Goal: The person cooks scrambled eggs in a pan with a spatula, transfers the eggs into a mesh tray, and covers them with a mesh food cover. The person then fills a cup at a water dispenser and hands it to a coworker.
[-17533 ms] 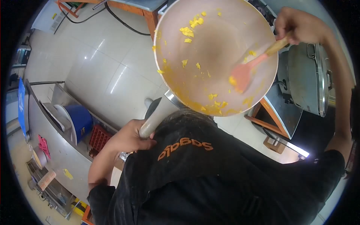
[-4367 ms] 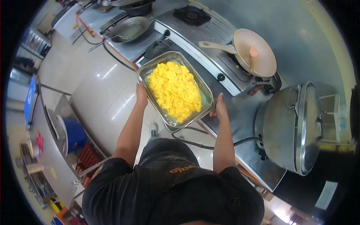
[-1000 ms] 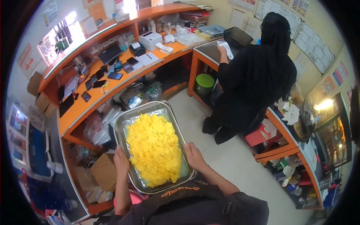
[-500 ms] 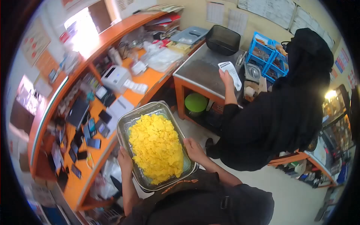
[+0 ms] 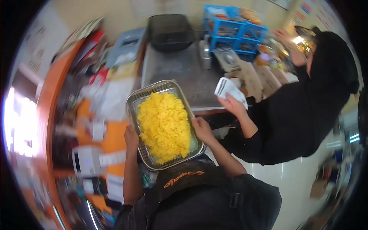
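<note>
A rectangular metal tray (image 5: 131,100) is held level in front of my body, heaped with yellow scrambled egg (image 5: 164,126). My left hand (image 5: 131,137) grips its left side, fingers partly hidden under the rim. On the opposite side, my right hand (image 5: 202,129) holds the right edge. Just beyond the tray lies the near end of a dark metal-topped table (image 5: 172,71). Both hands are closed on the tray.
A person in black (image 5: 295,115) stands close on the right, holding white papers (image 5: 230,91). A black bin (image 5: 171,34) and blue baskets (image 5: 234,28) sit at the back. On the left is an orange counter (image 5: 115,138) with a white printer (image 5: 87,161).
The view has turned and come nearer to the metal-topped table. The tray stays in both my hands. The person in black has raised one hand toward the back right.
</note>
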Demonstrator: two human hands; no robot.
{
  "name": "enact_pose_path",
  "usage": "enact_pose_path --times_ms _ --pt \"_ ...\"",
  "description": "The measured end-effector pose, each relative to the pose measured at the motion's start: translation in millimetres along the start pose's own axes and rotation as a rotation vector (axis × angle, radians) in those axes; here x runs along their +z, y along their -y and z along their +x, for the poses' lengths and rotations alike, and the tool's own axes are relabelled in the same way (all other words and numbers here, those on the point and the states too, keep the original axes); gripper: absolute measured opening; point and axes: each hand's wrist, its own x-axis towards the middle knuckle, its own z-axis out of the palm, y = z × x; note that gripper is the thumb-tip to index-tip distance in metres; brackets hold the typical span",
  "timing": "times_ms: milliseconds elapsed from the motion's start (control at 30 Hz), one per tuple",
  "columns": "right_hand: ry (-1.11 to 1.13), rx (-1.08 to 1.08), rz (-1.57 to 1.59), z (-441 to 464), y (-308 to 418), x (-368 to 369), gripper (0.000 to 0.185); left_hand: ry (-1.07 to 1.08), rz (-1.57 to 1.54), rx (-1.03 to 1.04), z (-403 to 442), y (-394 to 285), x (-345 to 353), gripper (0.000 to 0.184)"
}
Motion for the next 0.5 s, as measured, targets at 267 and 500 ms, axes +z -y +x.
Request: enact_pose_path --times_ms 267,500 --pt "-0.170 0.218 -0.049 128.2 -36.0 13.1 0.050 0.266 0.171 -0.317 157.6 -57.2 109.9 0.060" --pt "-0.161 0.151 -0.003 198.9 -75.8 20.9 0.040 0.855 0.452 -0.473 272.6 -57.0 114.1 0.058"
